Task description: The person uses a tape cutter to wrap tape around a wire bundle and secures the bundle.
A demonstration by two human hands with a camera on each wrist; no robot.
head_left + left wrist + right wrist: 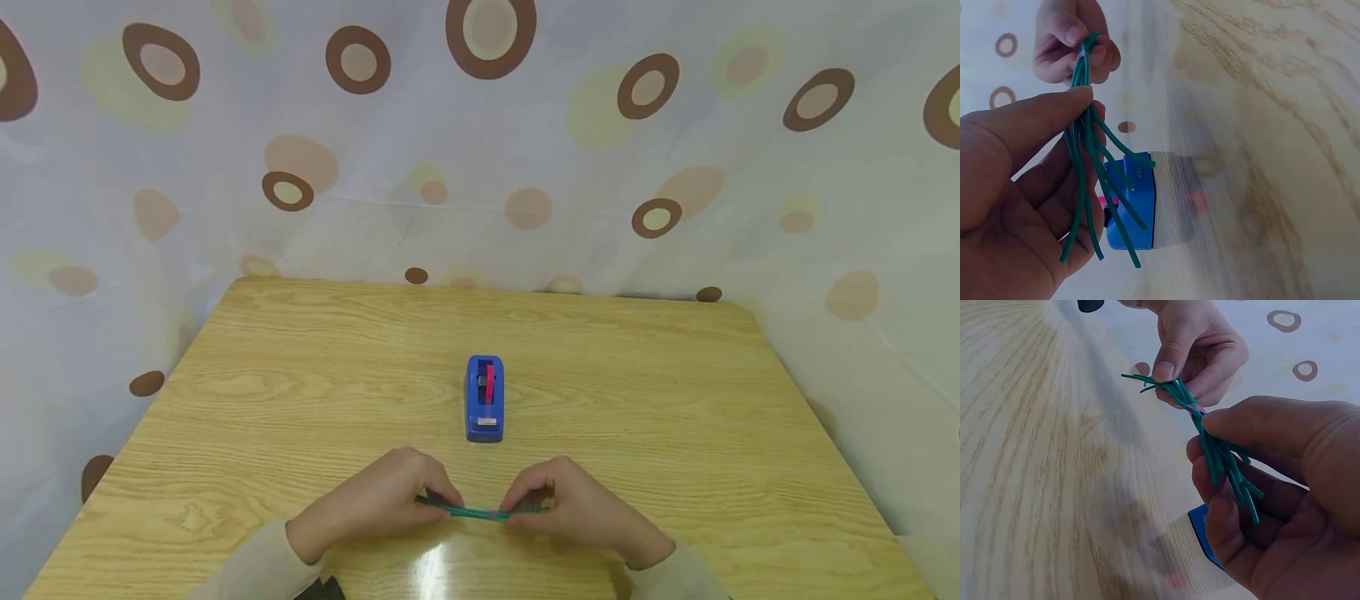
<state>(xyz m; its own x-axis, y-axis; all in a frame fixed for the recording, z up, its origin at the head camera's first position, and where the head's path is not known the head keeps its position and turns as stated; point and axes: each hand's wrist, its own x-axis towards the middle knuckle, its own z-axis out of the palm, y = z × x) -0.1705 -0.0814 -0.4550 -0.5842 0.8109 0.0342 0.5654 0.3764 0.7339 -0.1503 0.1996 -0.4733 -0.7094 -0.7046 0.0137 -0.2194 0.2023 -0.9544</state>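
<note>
A bundle of thin green strands (480, 514) stretches between both hands above the near part of the table. My left hand (393, 492) pinches one end between thumb and fingers, and several loose strand tips fan out past that grip in the left wrist view. From the other side my right hand (562, 504) pinches the bundle near its middle. A pinkish band (1195, 409) wraps the strands just beside the right thumb. Beyond the hands, a blue tape dispenser (486, 412) with a pink roll stands on the table, touched by neither hand.
The wood-grain table (637, 375) fills the lower part of the head view. A pale cloth (570, 175) with brown ring and spot patterns hangs behind it and along the sides. Some black object (320, 590) lies at the near edge by the left sleeve.
</note>
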